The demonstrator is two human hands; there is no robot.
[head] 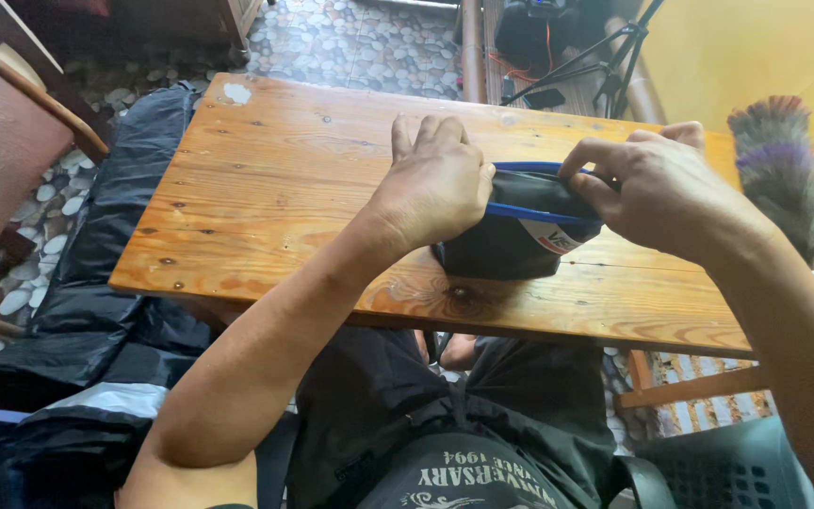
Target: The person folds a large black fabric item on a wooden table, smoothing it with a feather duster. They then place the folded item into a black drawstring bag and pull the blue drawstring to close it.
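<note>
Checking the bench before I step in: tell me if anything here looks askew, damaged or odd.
Little stands out. The dark pouch with blue trim sits under both hands, left hand pressing it, right hand pinching its edge. A feather duster lies on the wooden table by its right end.

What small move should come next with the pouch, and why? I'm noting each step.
Probably draw the right hand along the blue zipper edge while the left hand presses down. The dark pouch lies on the table, the left palm flat on one end, the right fingers pinching its top edge.
</note>
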